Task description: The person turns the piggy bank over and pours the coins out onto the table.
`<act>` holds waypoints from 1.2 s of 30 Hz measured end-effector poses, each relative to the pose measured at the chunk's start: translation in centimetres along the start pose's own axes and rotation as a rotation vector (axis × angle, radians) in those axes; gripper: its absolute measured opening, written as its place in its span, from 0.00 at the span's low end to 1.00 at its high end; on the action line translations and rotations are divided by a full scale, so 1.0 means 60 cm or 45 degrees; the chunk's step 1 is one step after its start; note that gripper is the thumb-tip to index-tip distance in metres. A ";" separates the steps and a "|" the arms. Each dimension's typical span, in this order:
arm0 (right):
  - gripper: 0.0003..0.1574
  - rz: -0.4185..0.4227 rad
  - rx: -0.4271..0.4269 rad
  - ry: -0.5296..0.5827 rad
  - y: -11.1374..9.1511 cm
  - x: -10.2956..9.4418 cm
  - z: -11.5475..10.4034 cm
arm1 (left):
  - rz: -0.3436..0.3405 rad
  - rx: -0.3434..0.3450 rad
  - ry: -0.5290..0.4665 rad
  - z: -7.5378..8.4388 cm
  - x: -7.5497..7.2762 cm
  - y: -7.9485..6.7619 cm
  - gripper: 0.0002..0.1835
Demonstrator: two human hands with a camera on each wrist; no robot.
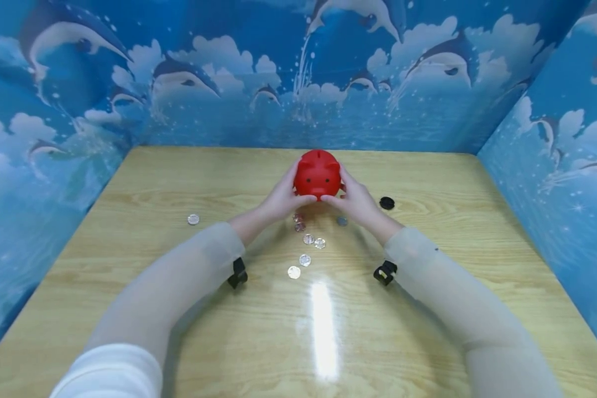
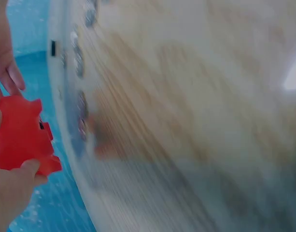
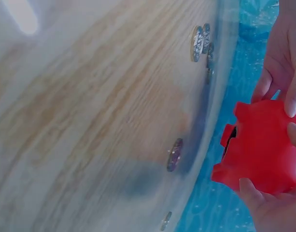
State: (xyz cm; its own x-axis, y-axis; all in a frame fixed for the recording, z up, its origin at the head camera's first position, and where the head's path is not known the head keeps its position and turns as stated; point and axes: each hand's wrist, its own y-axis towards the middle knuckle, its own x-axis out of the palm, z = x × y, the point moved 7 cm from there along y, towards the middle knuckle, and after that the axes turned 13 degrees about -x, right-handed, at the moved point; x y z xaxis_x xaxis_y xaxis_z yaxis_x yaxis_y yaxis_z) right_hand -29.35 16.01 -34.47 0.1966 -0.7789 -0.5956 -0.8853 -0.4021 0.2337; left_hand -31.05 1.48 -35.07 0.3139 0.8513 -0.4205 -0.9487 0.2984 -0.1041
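Note:
A round red piggy bank (image 1: 317,176) is held up off the table between both hands, its snout toward me. My left hand (image 1: 280,199) grips its left side, thumb below the snout. On the opposite side my right hand (image 1: 354,200) grips it the same way, the thumbs almost meeting. Seen from the right wrist, the red body (image 3: 268,150) shows stubby feet and a dark opening (image 3: 230,140) on its underside. Below it on the table lie several coins, among them a silvery coin (image 1: 305,260) and a pale gold coin (image 1: 294,272).
A black round piece (image 1: 387,203) lies right of my right hand. One coin (image 1: 193,219) sits apart at the left, another coin (image 1: 341,221) under the right hand. The wooden table (image 1: 179,331) ends at dolphin-printed blue walls (image 1: 249,121) behind and at both sides.

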 end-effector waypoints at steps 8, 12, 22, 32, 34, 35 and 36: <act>0.54 0.012 0.074 0.061 0.018 0.009 0.025 | 0.005 0.044 0.116 -0.017 0.001 0.028 0.50; 0.54 0.010 0.110 0.056 0.025 0.011 0.035 | -0.002 0.036 0.103 -0.022 0.001 0.037 0.50; 0.54 0.006 0.136 0.062 0.035 0.016 0.046 | 0.009 0.019 0.133 -0.033 0.002 0.052 0.49; 0.54 0.028 0.185 0.014 0.036 0.021 0.056 | 0.021 -0.024 0.190 -0.041 0.005 0.060 0.49; 0.55 0.030 0.183 -0.014 0.037 0.020 0.057 | 0.025 -0.023 0.200 -0.041 0.005 0.061 0.49; 0.55 0.032 0.182 -0.025 0.037 0.019 0.057 | 0.028 -0.018 0.204 -0.040 0.004 0.061 0.49; 0.55 0.032 0.180 -0.038 0.038 0.018 0.056 | 0.031 -0.011 0.211 -0.038 0.004 0.062 0.49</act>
State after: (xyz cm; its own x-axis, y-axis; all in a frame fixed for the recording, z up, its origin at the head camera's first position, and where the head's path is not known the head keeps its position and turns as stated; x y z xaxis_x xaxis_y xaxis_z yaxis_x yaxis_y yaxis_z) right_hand -32.57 15.86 -37.18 0.1624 -0.7724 -0.6141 -0.9409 -0.3087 0.1395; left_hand -34.59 1.81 -37.63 0.2809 0.7751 -0.5660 -0.9566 0.2740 -0.0996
